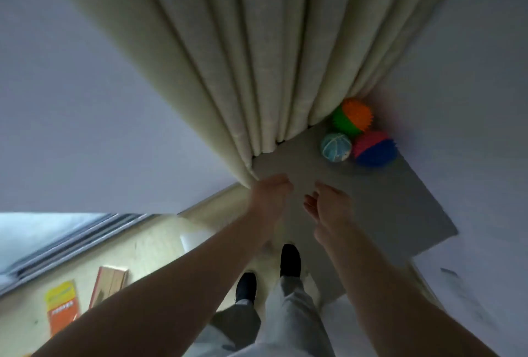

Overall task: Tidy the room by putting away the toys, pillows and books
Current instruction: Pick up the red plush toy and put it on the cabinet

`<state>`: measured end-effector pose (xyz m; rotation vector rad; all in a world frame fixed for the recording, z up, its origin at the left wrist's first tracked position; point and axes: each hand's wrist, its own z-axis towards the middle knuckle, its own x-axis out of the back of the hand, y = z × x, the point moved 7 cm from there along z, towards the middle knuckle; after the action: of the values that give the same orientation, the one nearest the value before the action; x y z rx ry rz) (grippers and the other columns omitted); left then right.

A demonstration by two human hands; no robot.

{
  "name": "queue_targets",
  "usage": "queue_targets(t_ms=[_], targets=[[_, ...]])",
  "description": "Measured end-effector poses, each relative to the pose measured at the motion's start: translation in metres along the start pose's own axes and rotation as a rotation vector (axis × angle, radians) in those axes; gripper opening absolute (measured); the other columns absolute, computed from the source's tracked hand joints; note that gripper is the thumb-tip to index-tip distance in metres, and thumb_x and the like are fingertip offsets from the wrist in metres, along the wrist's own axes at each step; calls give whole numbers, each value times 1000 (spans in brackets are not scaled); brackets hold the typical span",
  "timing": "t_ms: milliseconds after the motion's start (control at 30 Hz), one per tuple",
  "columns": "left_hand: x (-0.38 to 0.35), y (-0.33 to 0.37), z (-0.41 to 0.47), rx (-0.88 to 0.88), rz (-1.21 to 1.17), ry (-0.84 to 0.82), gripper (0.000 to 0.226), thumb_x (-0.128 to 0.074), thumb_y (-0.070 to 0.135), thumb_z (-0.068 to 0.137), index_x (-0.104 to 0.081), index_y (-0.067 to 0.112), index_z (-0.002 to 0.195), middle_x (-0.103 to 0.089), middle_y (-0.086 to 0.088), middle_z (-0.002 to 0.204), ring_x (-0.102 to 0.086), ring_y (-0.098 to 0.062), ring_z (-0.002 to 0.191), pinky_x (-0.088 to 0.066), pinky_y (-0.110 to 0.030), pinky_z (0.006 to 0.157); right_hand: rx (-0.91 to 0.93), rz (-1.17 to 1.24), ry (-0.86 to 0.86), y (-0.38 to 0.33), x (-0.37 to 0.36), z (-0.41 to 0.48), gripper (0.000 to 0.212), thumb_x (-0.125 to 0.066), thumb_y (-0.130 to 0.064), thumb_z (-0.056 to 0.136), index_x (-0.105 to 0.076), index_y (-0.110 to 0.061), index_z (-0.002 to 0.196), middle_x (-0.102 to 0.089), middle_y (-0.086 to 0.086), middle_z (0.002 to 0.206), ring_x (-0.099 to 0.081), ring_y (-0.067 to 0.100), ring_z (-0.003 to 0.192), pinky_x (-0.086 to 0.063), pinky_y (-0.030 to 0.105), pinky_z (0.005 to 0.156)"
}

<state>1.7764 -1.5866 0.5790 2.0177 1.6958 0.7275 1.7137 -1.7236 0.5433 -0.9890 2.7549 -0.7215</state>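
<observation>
Three toy balls lie in the corner on a grey ledge (385, 208): a spiky orange and green ball (354, 116), a spiky pink and blue ball (375, 149) and a smaller teal ball (335, 147). My left hand (271, 193) reaches out over the ledge by the foot of the cream curtain (243, 56), fingers loosely curled, holding nothing. My right hand (331, 205) is beside it, palm turned inward, fingers relaxed and empty. Both hands are short of the balls. On the floor at lower left lie a yellow and orange book (61, 308) and a brown book (110, 281).
White walls close in on the left and right of the corner. A window with a dark frame (71, 236) is at the lower left. My feet in dark shoes (290, 261) stand on the pale floor right below the ledge.
</observation>
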Motion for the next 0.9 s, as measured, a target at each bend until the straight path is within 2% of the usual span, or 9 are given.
queue_targets(t_ms=[67,133,267,400,567,667,767,900], targets=[[49,-9,-32,39,-144,53,27,-69,-2,89,-74,3,115,-73,-17,111,-66,-25,99,-53,-32,91,-15,-53,-121,14,-26,-50,13,-59,-15,102,-61,-13,89,-61,5,86,-62,17,75,-57,32,75],[110,-22,-61,78,-313,170,25,-63,-6,92,-72,-2,116,-73,-20,107,-68,-31,98,-54,-37,96,-25,-154,-227,35,-57,-87,16,-58,-17,102,-60,-14,87,-57,3,81,-59,15,72,-54,29,72],[212,-67,-113,183,-634,436,18,-59,-4,95,-71,1,106,-69,-11,88,-68,-23,82,-56,-26,76,-60,-369,-360,79,-106,-138,17,-61,-19,100,-56,-16,84,-53,2,71,-55,13,63,-52,28,65],[274,-119,-159,251,-877,630,13,-57,2,95,-64,10,88,-59,-5,79,-59,-17,68,-45,-22,62,-18,-600,-463,122,-143,-184,11,-61,-15,98,-59,-12,88,-56,3,72,-58,16,66,-53,31,66],[317,-189,-209,276,-1128,793,9,-60,10,95,-63,12,87,-60,-3,81,-58,-15,68,-46,-24,63,7,-886,-570,192,-168,-244,6,-61,-17,100,-62,-12,98,-60,5,83,-62,19,77,-50,32,64],[340,-234,-236,269,-1258,858,10,-58,9,95,-63,12,87,-58,-2,81,-56,-14,65,-41,-23,58,38,-1033,-636,242,-175,-279,8,-60,-18,100,-62,-11,102,-60,6,86,-60,18,76,-50,34,66],[362,-279,-259,283,-1374,912,11,-57,10,95,-62,12,85,-57,-1,77,-54,-13,62,-37,-23,53,63,-1135,-666,285,-179,-309,17,-59,-18,100,-60,-11,116,-58,5,88,-61,18,78,-50,36,71],[379,-333,-288,322,-1473,955,11,-55,11,94,-63,14,88,-59,0,75,-55,-13,63,-37,-24,54,62,-1249,-660,333,-172,-337,17,-59,-18,101,-60,-8,115,-59,8,100,-63,20,87,-52,38,78]])
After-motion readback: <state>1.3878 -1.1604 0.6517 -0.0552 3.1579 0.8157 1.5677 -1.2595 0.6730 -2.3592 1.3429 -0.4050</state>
